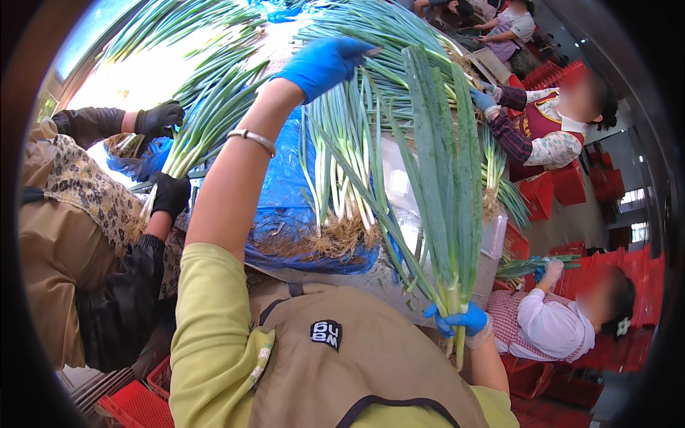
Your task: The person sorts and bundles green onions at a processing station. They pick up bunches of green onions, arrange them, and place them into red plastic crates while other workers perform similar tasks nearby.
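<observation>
My right hand (464, 321), in a blue glove under a clear plastic one, grips a small bunch of large green onions (447, 176) by the pale lower stalks. Their broad green leaves stand up and fan out away from me. My left hand (324, 67), also blue-gloved, is stretched far forward over the heap of green onions (364, 27). Its fingers point right; blur hides whether anything is between them. Below that hand, a bunch of green onions with roots (342, 187) lies on blue plastic sheeting (281, 208), its soil-covered roots towards me.
At left, a person in black gloves (160, 120) handles another bunch of green onions (206, 128). Across the table, a person in blue gloves (486, 101) works at the pile's edge. Another person (551, 321) holds onions at right. Red plastic crates (540, 192) stand around the table.
</observation>
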Demonstrator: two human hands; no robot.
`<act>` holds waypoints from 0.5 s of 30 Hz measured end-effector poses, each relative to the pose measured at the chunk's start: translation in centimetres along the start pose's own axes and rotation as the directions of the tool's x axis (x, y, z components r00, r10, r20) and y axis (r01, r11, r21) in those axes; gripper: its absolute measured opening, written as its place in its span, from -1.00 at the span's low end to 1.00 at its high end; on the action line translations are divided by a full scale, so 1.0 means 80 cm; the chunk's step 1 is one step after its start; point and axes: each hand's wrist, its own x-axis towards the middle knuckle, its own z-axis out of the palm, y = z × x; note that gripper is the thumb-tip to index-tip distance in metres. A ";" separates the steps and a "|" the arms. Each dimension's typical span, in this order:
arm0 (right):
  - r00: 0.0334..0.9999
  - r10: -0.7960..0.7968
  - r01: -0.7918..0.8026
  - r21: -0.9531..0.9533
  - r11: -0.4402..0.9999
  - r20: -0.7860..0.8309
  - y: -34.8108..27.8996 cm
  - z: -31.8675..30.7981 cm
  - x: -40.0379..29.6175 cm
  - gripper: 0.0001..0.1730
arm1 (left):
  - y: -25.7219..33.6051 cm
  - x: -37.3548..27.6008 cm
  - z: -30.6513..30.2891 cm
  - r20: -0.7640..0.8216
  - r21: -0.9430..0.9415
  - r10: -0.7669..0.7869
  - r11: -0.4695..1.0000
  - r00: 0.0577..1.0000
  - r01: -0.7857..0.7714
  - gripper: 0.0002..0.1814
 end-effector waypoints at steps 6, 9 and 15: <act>0.999 0.004 -0.006 0.027 1.000 0.054 0.022 -0.018 -0.009 -0.42 | -0.025 -0.025 0.005 0.454 -0.105 -0.069 0.986 0.888 0.131 -0.75; 0.999 0.031 -0.028 -0.094 0.995 0.041 0.025 -0.032 -0.003 -0.48 | -0.127 -0.048 -0.082 -0.343 -0.302 -0.301 0.932 0.890 0.200 -0.76; 0.849 -0.355 -0.179 -0.846 0.502 -0.391 0.034 -0.085 0.074 -0.55 | -0.180 -0.138 -0.043 -0.361 0.472 -0.332 0.741 0.872 0.478 -0.62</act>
